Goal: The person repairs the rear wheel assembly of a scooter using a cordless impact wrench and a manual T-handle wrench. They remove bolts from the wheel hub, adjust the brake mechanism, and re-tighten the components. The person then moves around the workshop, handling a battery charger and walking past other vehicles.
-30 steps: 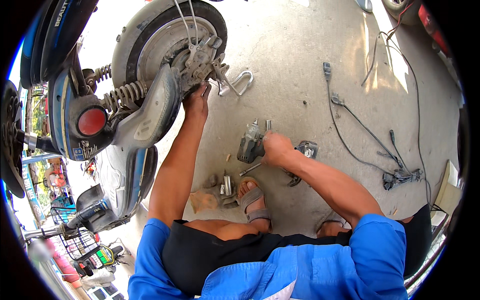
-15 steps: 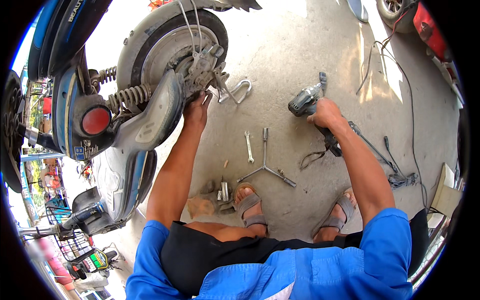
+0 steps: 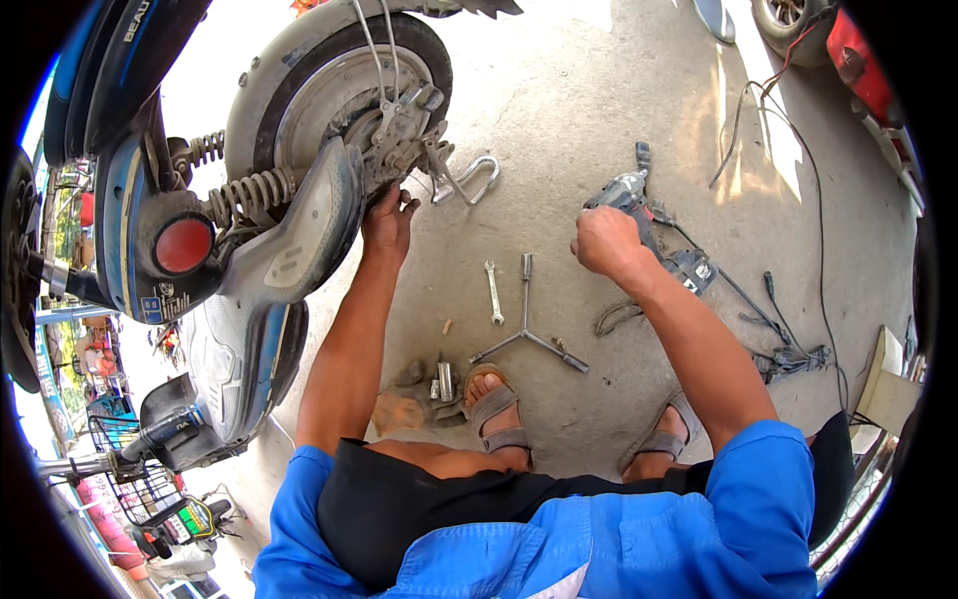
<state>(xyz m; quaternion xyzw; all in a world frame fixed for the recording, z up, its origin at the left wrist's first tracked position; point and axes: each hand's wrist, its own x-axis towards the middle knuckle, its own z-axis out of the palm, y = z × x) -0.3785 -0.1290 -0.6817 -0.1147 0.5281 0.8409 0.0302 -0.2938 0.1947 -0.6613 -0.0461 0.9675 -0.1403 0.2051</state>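
My left hand point(image 3: 387, 225) reaches in under the axle hardware point(image 3: 399, 160) of the electric scooter point(image 3: 294, 240), beside its rear wheel point(image 3: 319, 110). Its fingers are curled and partly hidden by the dark parts there; what they grip cannot be made out. My right hand point(image 3: 611, 243) is closed in a fist, just left of a cordless impact wrench point(image 3: 631, 197) on the concrete floor. The wrench's handle and battery point(image 3: 691, 270) show beyond the fist. Any small thing inside that fist is hidden.
A combination wrench point(image 3: 494, 293) and a three-way socket wrench point(image 3: 526, 324) lie between my arms. Metal sockets point(image 3: 444, 381) stand near my left sandal point(image 3: 497, 414). The scooter's metal stand point(image 3: 469, 188) juts out beyond my left hand. Black cables point(image 3: 798, 354) trail at right.
My right hand has let go of the impact wrench and shifted left and slightly nearer. The wrench has turned a little on the floor. My left hand stays under the axle, its fingers more curled.
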